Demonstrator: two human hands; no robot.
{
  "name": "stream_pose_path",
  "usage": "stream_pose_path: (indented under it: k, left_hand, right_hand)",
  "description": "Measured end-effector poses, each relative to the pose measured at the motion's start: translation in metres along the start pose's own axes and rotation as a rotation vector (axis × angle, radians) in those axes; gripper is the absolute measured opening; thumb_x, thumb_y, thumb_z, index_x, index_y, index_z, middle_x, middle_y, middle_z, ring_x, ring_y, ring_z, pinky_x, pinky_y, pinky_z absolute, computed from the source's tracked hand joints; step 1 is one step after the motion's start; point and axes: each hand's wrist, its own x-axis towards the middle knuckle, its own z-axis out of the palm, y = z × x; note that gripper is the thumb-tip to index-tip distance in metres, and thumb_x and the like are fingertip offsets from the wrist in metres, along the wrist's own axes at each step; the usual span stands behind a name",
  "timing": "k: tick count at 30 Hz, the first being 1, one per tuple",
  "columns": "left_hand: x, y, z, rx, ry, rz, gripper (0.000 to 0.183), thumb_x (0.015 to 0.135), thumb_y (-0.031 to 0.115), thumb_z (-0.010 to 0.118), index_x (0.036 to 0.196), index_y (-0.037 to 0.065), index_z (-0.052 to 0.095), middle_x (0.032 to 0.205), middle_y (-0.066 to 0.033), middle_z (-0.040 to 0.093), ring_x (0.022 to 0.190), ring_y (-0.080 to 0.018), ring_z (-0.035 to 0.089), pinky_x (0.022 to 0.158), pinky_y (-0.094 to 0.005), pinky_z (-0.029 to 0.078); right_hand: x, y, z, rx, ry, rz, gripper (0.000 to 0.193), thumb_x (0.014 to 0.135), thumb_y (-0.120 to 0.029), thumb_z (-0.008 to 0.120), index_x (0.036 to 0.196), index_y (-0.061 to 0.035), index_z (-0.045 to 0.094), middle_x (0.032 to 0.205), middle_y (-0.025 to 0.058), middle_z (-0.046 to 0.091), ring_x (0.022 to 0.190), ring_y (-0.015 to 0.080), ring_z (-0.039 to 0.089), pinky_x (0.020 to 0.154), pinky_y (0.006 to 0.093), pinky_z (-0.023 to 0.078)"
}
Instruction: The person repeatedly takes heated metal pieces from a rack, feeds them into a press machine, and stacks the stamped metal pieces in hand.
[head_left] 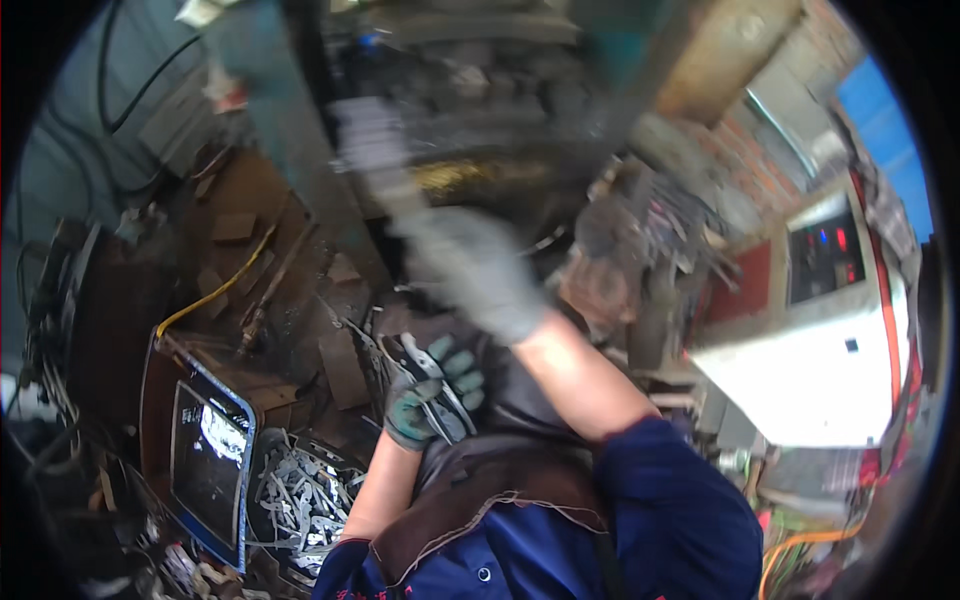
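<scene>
My left hand (pixel 432 400), in a grey-green work glove, is closed around several flat, curved metal pieces (pixel 436 372) that look like plier halves, held low in front of my apron. Reaching forward and to the left, my right hand (pixel 475 268), in a pale grey glove, is smeared by motion. From its fingers extends a pale, elongated tool (pixel 375 140), wider at its far end; blur hides its exact kind. Beyond the right hand lies a dark machine bed with a yellowish, shiny strip (pixel 455 177) across it.
A heap of similar metal pieces (pixel 305 500) lies at lower left beside a blue-rimmed frame (pixel 246 480). A yellow hose (pixel 215 295) curves behind it. To the right stand a white control cabinet (pixel 810 350) and cluttered metal parts (pixel 650 215). A green machine post (pixel 290 100) rises at left.
</scene>
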Motion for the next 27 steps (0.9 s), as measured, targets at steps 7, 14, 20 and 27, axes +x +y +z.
stream_pose_path:
  k: [7, 14, 20, 27]
  left_hand:
    - [-0.015, -0.004, -0.003, 0.074, 0.062, 0.080, 0.066, 0.091, 0.003, 0.056, 0.152, 0.019, 0.035, 0.145, -0.0132, 0.051, 0.130, -0.0364, 0.052, 0.107, -0.0554, 0.043]
    - [-0.003, -0.009, 0.000, 0.136, 0.105, 0.041, 0.064, 0.091, 0.004, 0.057, 0.151, 0.018, 0.038, 0.145, -0.0122, 0.051, 0.130, -0.0366, 0.052, 0.107, -0.0546, 0.044]
    - [-0.006, -0.008, -0.001, 0.152, 0.143, 0.066, 0.065, 0.090, 0.005, 0.059, 0.150, 0.018, 0.038, 0.145, -0.0108, 0.050, 0.133, -0.0367, 0.049, 0.107, -0.0539, 0.043]
    - [-0.005, -0.008, 0.001, 0.101, 0.139, 0.024, 0.063, 0.089, 0.003, 0.061, 0.148, 0.016, 0.042, 0.141, -0.0116, 0.052, 0.130, -0.0371, 0.052, 0.106, -0.0526, 0.045]
  right_hand:
    - [-0.004, 0.041, -0.063, 0.153, 0.005, -0.139, 0.051, 0.100, -0.026, 0.059, 0.140, 0.0015, 0.044, 0.123, 0.0153, 0.063, 0.106, 0.0207, 0.065, 0.082, 0.0306, 0.057]
    - [-0.027, 0.127, -0.297, 1.094, 0.616, -0.052, 0.031, 0.094, -0.044, 0.065, 0.098, -0.0138, 0.060, 0.070, -0.0042, 0.050, 0.056, 0.0044, 0.045, 0.044, 0.0147, 0.036]
    - [-0.067, 0.127, -0.259, 0.780, 0.857, -0.058, 0.017, 0.101, -0.029, 0.054, 0.101, -0.0130, 0.059, 0.070, -0.0061, 0.051, 0.053, 0.0019, 0.044, 0.041, 0.0156, 0.034]
    - [-0.061, 0.027, -0.167, -0.189, 0.474, -0.057, 0.019, 0.096, -0.009, 0.054, 0.111, -0.0026, 0.064, 0.073, 0.0014, 0.059, 0.060, 0.0102, 0.056, 0.054, 0.0240, 0.044]
